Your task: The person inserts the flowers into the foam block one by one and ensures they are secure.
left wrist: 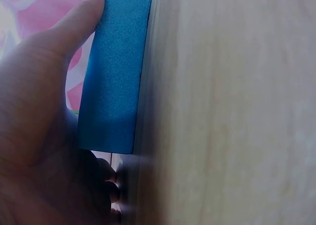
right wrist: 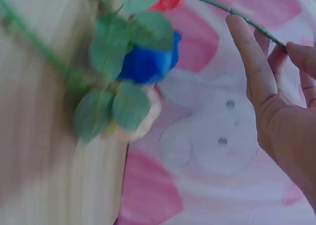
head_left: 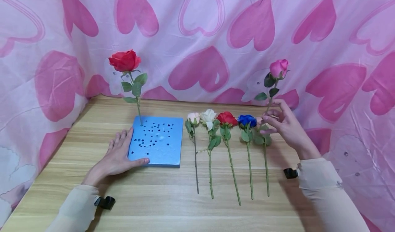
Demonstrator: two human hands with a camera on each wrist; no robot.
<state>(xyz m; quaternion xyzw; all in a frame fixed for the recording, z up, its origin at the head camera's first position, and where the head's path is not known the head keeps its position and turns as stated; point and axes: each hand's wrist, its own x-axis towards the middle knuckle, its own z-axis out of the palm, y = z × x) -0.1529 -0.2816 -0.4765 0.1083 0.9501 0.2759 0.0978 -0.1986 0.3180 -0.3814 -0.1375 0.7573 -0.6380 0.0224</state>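
My right hand (head_left: 285,127) pinches the stem of a pink rose (head_left: 278,68) between thumb and fingers, bloom up, above the table's far right part. In the right wrist view, that green stem (right wrist: 247,20) runs from the fingertips to the upper left. My left hand (head_left: 118,156) rests against the left side of a blue foam block (head_left: 171,146), its fingers extended and its thumb along the front edge. Several holes dot the block's top. A red rose (head_left: 124,61) stands upright in it, near the back left corner.
Several flowers lie in a row right of the block: a pale pink one (head_left: 193,118), a white one (head_left: 208,117), a red one (head_left: 227,118), a blue one (head_left: 247,120) and a pale one (head_left: 264,139) partly behind my right hand. A heart-patterned curtain (head_left: 197,67) borders the table (head_left: 148,201).
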